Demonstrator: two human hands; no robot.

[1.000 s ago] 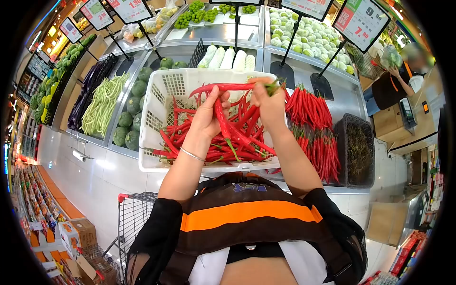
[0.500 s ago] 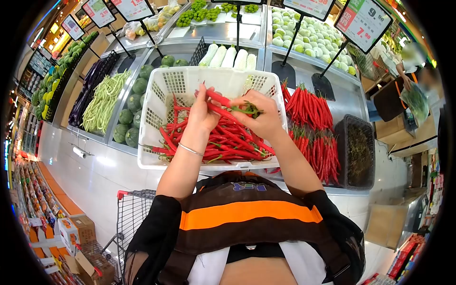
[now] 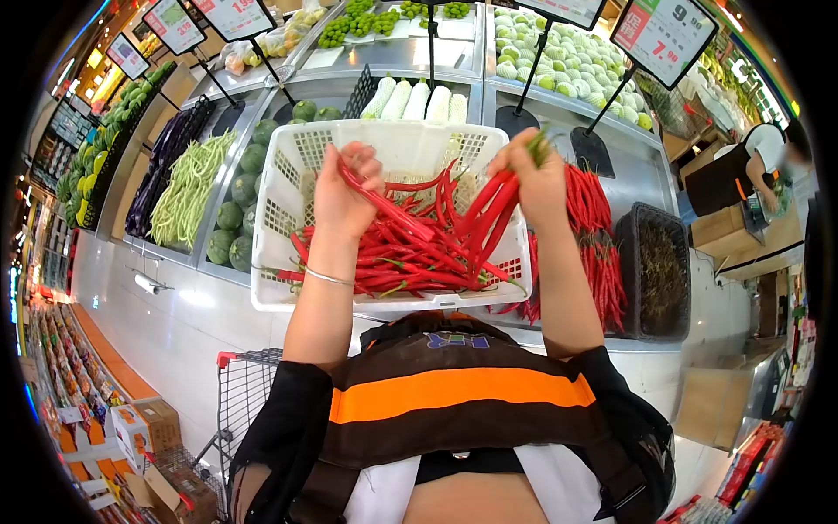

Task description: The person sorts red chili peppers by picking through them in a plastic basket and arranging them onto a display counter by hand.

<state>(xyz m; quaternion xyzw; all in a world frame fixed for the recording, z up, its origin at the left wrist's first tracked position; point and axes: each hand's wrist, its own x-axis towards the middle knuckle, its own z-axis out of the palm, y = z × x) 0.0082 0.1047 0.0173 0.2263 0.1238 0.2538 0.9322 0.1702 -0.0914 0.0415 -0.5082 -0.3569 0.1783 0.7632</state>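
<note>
A white plastic crate (image 3: 288, 148) with perforated walls holds a loose heap of long red chili peppers (image 3: 393, 262). Over its left part is my left hand (image 3: 345, 196), palm up and fingers curled, closed on a red chili pepper (image 3: 384, 205) that slants down toward the heap. My right hand (image 3: 534, 179), above the crate's right rim, grips a small bunch of red chili peppers (image 3: 493, 214) by their green stems, the tips hanging into the crate. Neat rows of red chili peppers (image 3: 589, 262) lie on the metal stand right of the crate.
Green beans (image 3: 188, 188), dark eggplants (image 3: 166, 166) and round green melons (image 3: 231, 214) lie to the left. Behind the crate are netted white vegetables (image 3: 419, 100) and price signs (image 3: 668, 35). A black basket (image 3: 655, 271) stands right; a shopping cart (image 3: 249, 384) is below left. Another person (image 3: 768, 157) is far right.
My hands have moved apart. The right hand has gone up and right with a bunch of chili peppers by the stems; the left has shifted slightly left. The other person has moved.
</note>
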